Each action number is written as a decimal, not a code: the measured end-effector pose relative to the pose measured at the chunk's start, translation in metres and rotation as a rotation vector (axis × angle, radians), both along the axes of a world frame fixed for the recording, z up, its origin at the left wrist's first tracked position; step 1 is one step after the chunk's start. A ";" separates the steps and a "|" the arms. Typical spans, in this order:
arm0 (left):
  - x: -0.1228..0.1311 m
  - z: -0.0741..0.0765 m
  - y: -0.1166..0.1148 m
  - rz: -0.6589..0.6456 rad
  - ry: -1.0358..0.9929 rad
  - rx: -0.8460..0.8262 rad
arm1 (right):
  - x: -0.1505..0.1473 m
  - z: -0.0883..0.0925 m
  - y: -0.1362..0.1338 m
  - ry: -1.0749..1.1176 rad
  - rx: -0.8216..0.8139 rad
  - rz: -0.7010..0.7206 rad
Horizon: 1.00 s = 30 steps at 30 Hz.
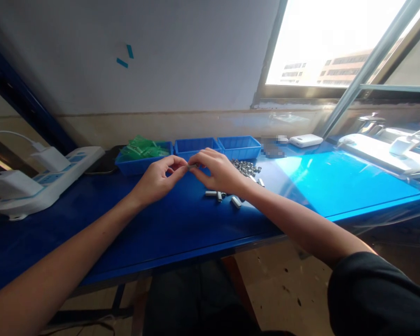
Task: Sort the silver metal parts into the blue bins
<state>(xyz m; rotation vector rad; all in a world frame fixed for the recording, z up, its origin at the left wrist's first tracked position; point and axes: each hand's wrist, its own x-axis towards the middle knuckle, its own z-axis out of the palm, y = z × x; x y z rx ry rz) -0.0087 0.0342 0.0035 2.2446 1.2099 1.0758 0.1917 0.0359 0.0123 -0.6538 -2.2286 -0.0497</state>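
Note:
My left hand (161,177) and my right hand (217,170) meet above the blue table, fingertips nearly touching. Both are closed in a pinch around a small greyish metal piece (192,166); fingers cover most of it, so its exact kind is unclear. Under and beside my right hand lie several silver, elongated metal pieces (236,201). Behind its wrist is a heap of small nut-like metal parts (245,167), partly hidden by the hand.
Along the wall stand a blue bin (126,167) holding green plastic packets, a middle blue bin (196,143) and a right blue bin (240,144). White power strips lie at left (52,186) and right (378,151). A white box-like device (306,140) sits near the window.

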 end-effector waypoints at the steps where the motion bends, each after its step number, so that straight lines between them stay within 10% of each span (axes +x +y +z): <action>1: 0.002 -0.001 -0.001 0.000 -0.027 -0.014 | 0.001 0.002 0.003 0.041 0.028 -0.031; 9: 0.025 -0.010 -0.019 -0.308 0.456 0.161 | 0.022 -0.002 0.047 0.075 -0.018 -0.411; 18: 0.011 -0.014 -0.003 -0.217 0.467 0.196 | 0.010 0.004 -0.003 -0.316 -0.233 -0.051; 30: 0.003 -0.014 0.004 -0.066 0.476 0.143 | 0.002 0.006 -0.015 -0.515 -0.149 -0.129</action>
